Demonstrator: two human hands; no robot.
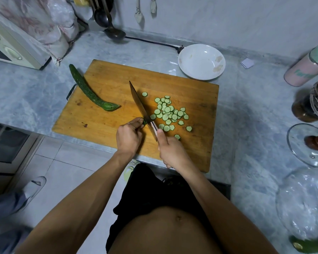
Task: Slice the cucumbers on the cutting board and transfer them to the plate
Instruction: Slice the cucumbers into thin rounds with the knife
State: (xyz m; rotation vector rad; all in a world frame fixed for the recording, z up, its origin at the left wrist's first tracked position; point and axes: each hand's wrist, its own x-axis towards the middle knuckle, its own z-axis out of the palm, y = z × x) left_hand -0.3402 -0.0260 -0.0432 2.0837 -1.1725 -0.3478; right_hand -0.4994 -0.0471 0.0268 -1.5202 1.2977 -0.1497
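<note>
A wooden cutting board [106, 79] lies on the marble counter. A whole dark green cucumber [88, 91] rests on its left part. Several thin cucumber slices [168, 112] are piled right of the knife [138, 101]. My right hand [170, 149] grips the knife handle, blade down on the board. My left hand [129, 137] pinches a short cucumber stub [144, 122] right against the blade. A white plate [200, 57] sits empty at the board's far right corner.
A black ladle [114, 33] and a power cord [154, 43] lie behind the board. A microwave [13, 46] stands at the left. Jars [312, 105], a pink flask [307, 68] and a glass lid [310, 145] crowd the right side.
</note>
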